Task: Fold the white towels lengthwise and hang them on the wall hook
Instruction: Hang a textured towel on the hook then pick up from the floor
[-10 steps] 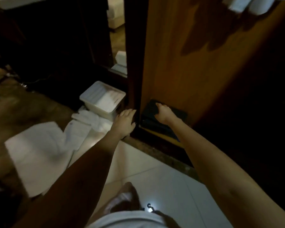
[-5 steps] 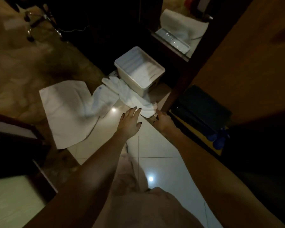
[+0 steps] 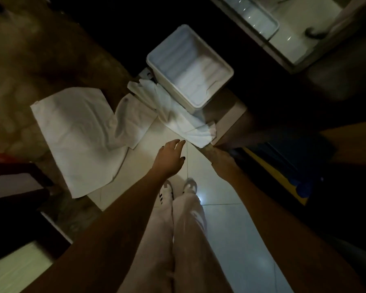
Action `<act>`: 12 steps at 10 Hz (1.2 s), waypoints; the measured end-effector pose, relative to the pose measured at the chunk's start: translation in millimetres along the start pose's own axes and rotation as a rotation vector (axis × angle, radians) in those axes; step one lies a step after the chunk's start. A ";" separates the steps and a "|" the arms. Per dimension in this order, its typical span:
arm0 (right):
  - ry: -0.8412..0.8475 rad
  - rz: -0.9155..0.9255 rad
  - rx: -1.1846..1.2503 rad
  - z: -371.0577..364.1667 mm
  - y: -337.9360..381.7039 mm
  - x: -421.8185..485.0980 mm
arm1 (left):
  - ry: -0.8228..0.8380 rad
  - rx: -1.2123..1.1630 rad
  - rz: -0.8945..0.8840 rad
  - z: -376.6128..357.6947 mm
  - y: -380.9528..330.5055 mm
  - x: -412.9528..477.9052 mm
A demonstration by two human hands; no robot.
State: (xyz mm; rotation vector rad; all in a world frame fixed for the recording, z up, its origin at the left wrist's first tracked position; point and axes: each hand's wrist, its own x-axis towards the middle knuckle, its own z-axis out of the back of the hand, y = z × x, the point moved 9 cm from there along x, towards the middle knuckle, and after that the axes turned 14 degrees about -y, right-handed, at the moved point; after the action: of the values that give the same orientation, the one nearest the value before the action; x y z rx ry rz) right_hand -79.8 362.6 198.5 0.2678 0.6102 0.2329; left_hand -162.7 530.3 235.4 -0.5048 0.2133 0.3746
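Two white towels lie on the floor in dim light. A large towel (image 3: 78, 134) is spread mostly flat at the left. A second, crumpled towel (image 3: 178, 115) trails from beside a white bin toward me. My left hand (image 3: 169, 159) hovers over the tiles with its fingers spread, holding nothing, just short of the crumpled towel. The fingertips of my right hand (image 3: 217, 157) reach that towel's near corner; the dark hides whether they pinch it. No wall hook is in view.
An empty white plastic bin (image 3: 190, 66) stands behind the crumpled towel. A dark blue mat with a yellow edge (image 3: 283, 166) lies at the right. Dark furniture (image 3: 13, 187) stands at the left. My legs and white shoes (image 3: 178, 191) are below.
The view has tipped down from the wooden panel to the floor. Both hands have dropped toward the crumpled towel, and the right one now reaches its corner.
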 end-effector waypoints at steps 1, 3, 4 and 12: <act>0.018 -0.040 0.033 -27.3 -20.1 52.4 | 0.013 0.012 -0.038 -56.3 38.6 60.5; -0.071 -0.075 0.109 -112.5 -64.6 198.0 | 0.056 0.045 -0.111 -178.4 103.3 178.3; -0.058 -0.031 0.096 -177.4 -90.7 263.2 | 0.108 0.029 -0.169 -249.5 132.3 231.8; -0.489 -0.570 1.226 -383.5 -245.2 419.1 | 0.255 -0.546 -0.025 -502.5 142.7 413.6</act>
State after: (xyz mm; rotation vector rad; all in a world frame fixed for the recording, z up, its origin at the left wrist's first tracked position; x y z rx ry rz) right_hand 60.3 323.0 -402.9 1.2629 0.2489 -0.7846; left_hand 103.1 513.4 -375.4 -1.0953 0.3535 0.3417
